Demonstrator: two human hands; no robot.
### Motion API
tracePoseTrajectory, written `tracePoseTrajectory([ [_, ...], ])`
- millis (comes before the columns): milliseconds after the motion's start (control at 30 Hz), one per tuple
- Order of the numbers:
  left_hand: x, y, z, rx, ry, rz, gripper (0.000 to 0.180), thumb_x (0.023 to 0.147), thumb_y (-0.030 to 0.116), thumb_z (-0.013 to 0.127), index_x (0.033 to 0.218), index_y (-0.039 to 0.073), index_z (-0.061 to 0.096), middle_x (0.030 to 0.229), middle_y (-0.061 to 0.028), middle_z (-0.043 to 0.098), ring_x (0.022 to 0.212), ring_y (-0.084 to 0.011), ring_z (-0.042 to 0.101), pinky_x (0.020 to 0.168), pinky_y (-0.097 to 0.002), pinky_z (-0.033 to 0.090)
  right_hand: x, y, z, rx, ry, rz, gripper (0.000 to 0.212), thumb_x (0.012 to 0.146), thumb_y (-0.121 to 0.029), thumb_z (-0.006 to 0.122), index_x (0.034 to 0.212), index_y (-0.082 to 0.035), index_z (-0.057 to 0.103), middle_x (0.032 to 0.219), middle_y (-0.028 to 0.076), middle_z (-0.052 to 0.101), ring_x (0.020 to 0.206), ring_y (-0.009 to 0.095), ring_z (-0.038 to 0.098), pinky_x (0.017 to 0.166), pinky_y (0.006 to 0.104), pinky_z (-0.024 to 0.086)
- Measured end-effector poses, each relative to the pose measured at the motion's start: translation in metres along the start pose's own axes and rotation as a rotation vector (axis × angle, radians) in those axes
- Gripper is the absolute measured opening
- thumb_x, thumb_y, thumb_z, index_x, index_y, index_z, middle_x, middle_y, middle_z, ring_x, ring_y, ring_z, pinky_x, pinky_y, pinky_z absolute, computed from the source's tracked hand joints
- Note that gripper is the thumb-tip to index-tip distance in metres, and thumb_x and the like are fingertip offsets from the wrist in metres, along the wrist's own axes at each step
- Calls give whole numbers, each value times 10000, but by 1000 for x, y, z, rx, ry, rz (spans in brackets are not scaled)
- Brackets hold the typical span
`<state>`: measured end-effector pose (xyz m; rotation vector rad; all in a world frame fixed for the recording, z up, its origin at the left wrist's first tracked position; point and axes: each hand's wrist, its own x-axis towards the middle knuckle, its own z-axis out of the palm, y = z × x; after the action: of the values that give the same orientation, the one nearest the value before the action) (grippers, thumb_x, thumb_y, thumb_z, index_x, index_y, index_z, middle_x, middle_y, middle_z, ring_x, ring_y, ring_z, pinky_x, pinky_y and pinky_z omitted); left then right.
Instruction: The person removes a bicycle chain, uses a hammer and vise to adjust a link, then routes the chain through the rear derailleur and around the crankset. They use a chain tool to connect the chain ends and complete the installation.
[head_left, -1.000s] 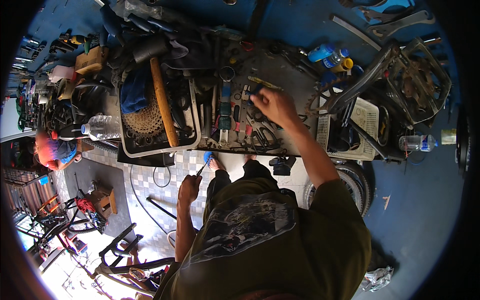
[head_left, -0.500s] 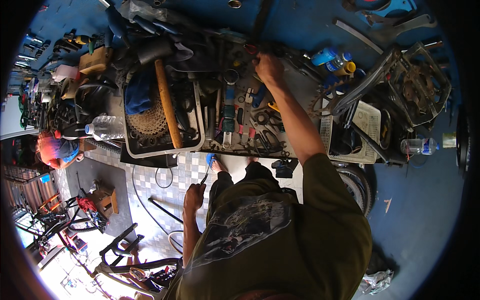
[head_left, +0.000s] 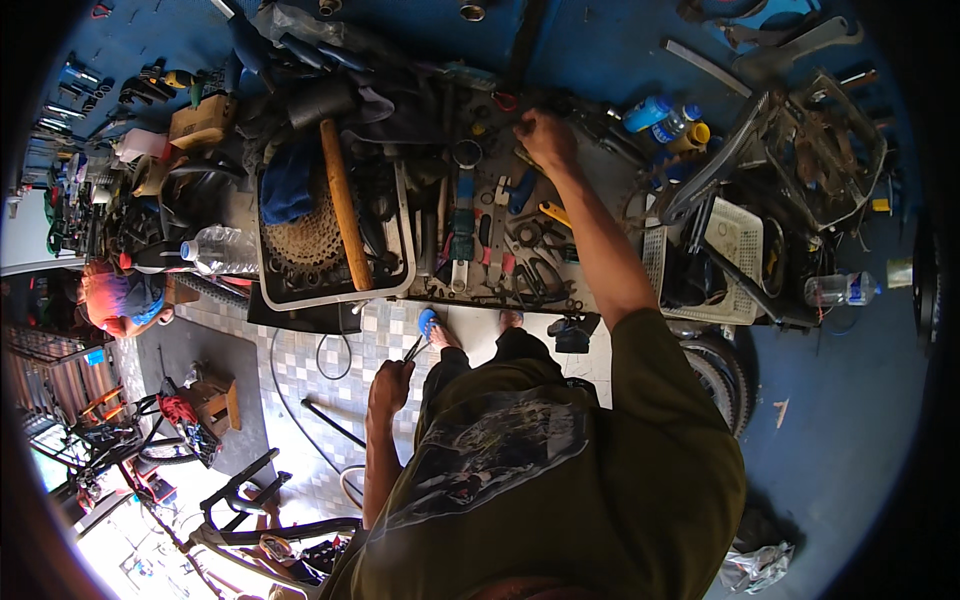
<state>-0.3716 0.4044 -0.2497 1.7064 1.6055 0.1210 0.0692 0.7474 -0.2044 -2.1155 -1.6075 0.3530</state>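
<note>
Over the far bench [head_left: 612, 180]: right hand [head_left: 547, 138] is curling its fingers; whether they are grasping anything, I cannot tell.
Red loop [head_left: 504, 101]: is lying just left of that hand, slightly farther.
Left hand [head_left: 390, 388]: is grasping a thin tool [head_left: 413, 347] on the bench's near side, tips pointing benchward.
Tray [head_left: 335, 297]: is sitting left, holding cogs [head_left: 300, 242] and a wooden handle [head_left: 345, 208].
Basket [head_left: 746, 238]: is standing right.

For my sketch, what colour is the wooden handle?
The wooden handle is orange-brown, clearest in head view.
</note>
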Motion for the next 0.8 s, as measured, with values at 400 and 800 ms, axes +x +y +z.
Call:
tracePoseTrajectory([
  [400, -22, -8, 13, 0, -35, -24, 408, 1071, 318, 560, 894, -29, 680, 895, -304, 650, 862, -501, 641, 775, -568, 503, 14, -6, 5, -166, -119, 59, 324, 896, -349, 768, 1110, -106, 761, 1106, 145, 765, 1064, 348, 724, 895, 468, 567],
  [800, -29, -1, 22, -51, 45, 40, 392, 1065, 294, 590, 864, -34, 664, 829, -302, 629, 801, -507, 609, 701, -555, 458, 1, -7, -6, -30, -109, -120, 340, 890, -318, 781, 1173, -148, 695, 1182, 141, 703, 1091, 339, 693, 884, 476, 556],
])
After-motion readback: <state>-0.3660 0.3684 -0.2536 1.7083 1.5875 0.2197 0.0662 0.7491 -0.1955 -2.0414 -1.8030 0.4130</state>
